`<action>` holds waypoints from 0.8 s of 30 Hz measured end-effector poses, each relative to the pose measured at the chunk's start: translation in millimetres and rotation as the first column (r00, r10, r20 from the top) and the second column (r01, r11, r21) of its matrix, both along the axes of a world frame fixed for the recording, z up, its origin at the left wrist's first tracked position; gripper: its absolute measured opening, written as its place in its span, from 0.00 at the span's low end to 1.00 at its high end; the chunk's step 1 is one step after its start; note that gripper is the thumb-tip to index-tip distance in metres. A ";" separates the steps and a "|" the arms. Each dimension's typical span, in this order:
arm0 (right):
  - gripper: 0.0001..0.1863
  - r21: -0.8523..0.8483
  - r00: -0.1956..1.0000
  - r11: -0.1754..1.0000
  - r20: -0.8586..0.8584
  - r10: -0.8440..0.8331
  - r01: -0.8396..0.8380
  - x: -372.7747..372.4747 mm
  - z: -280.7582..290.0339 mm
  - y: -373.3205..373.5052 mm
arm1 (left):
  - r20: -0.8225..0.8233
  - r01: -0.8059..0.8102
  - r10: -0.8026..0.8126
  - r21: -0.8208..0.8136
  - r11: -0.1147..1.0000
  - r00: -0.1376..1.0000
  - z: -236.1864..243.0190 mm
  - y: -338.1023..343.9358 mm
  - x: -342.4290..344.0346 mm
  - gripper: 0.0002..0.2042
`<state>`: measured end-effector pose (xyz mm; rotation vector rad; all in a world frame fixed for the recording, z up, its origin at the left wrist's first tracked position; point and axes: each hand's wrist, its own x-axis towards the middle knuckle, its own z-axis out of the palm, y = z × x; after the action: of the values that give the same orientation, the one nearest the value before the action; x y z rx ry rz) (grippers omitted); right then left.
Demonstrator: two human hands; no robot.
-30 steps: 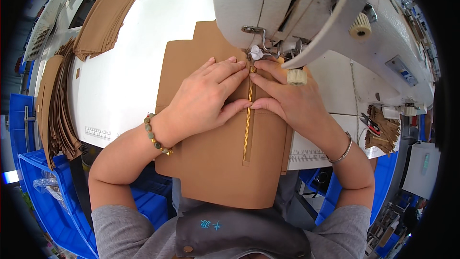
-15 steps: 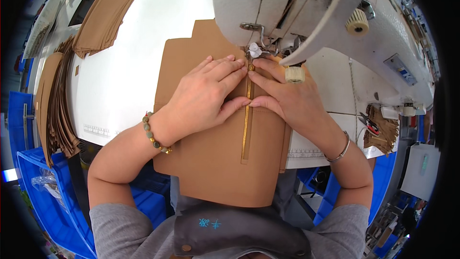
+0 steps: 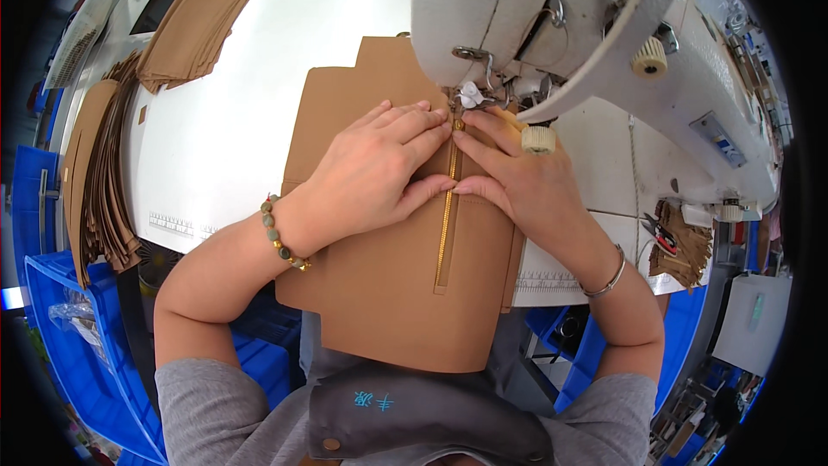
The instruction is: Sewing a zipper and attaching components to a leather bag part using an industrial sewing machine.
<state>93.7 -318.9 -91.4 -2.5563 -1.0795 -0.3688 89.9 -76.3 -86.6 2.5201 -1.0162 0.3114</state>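
Note:
A brown leather-like panel (image 3: 388,311) with notched corners lies under the sewing machine head (image 3: 483,17), its near end hanging over the table edge. Down its middle runs a gold-toothed zipper (image 3: 446,237) set in a narrow slot, the pull end close to the presser foot (image 3: 458,101). My left hand (image 3: 379,164) rests flat on the panel left of the zipper, fingers stretched toward the foot. On the other side, my right hand (image 3: 517,164) lies with fingers extended, partly behind a cream knob. Both thumbs meet across the zipper. The needle tip is hidden.
Stacked brown pieces (image 3: 203,26) lie at the far left, with a bundle of brown strips (image 3: 108,173) nearer. Red-handled snips (image 3: 660,233) rest by brown scraps (image 3: 687,246) on the right. Blue bins (image 3: 86,336) stand below the table's left edge.
The view has shifted a little, so the machine sits farther right in the picture. The panel's far end appears slightly to the right; my hands keep the same pose on it.

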 end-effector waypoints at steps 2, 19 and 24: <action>0.28 0.001 1.000 1.000 -0.008 0.004 -0.004 0.0 -0.3 -0.3 | -0.008 0.001 -0.001 0.003 1.000 1.000 -0.1 0.0 0.1 0.26; 0.18 0.042 0.997 0.998 0.072 -0.040 0.037 8.7 16.1 -11.1 | 0.023 0.014 -0.013 -0.007 1.000 1.000 1.9 -0.7 3.2 0.25; 0.05 0.536 0.936 0.771 -0.140 -0.322 0.345 18.5 39.7 -27.7 | 0.028 0.026 -0.025 -0.028 0.999 0.999 1.8 0.2 4.0 0.25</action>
<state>112.1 -346.7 -51.7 -2.1899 -0.3962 -0.6161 93.8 -76.1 -84.8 2.4819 -1.0460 0.3517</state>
